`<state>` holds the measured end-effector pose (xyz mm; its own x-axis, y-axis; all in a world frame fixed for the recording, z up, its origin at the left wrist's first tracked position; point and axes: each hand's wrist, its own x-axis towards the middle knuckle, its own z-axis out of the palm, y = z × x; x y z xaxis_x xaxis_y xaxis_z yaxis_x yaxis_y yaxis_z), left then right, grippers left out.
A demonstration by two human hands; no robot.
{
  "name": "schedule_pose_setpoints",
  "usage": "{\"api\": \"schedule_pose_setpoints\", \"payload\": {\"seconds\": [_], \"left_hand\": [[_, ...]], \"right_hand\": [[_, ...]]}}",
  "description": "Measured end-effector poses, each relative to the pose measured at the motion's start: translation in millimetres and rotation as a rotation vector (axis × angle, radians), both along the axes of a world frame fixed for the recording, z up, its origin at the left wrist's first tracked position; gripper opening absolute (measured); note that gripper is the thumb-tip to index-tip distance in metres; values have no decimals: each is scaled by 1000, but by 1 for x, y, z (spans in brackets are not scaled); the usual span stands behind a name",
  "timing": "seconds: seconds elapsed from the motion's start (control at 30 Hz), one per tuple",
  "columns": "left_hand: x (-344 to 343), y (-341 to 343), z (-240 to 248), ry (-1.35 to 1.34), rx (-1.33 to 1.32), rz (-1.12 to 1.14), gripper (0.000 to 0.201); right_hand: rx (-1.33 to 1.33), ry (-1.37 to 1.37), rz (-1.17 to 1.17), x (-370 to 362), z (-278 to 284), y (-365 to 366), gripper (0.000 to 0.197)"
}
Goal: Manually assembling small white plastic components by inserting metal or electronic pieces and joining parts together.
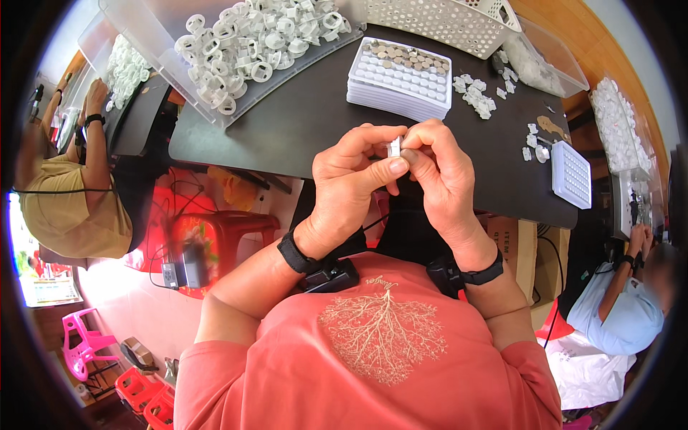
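A small white plastic part (394,147) is pinched between my two hands, just off the near edge of the dark table (287,136). My left hand (356,161) grips it with thumb and forefinger. On the other side my right hand (438,161) closes its thumb and fingertips on the same part; its far side is hidden by the fingers. Beyond my hands stands a stack of white trays (398,102) with round pockets, and several coin-like metal discs (408,55) lie on the top one.
A clear bin (222,118) of white plastic parts (251,43) fills the back left. Behind the trays is a white perforated basket (444,29). Loose white pieces (474,97) and a smaller tray stack (571,175) lie rightward. Other people work at both sides; a red stool (222,229) stands lower left.
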<state>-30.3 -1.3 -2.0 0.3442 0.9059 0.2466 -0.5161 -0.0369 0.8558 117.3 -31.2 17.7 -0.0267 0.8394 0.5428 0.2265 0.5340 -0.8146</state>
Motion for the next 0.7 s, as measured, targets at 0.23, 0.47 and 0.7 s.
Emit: {"api": "schedule_pose_setpoints", "payload": {"seconds": [0.23, 0.47, 0.7], "left_hand": [[-3, -1, 2, 22, 8, 18, 28], [-2, -3, 4, 17, -46, 23, 27], [4, -4, 5, -58, -87, 16, 29]], "right_hand": [[-45, 30, -10, -4, 3, 1, 7], [-71, 60, 5, -4, 0, 2, 7], [24, 34, 45, 3, -2, 0, 5]]}}
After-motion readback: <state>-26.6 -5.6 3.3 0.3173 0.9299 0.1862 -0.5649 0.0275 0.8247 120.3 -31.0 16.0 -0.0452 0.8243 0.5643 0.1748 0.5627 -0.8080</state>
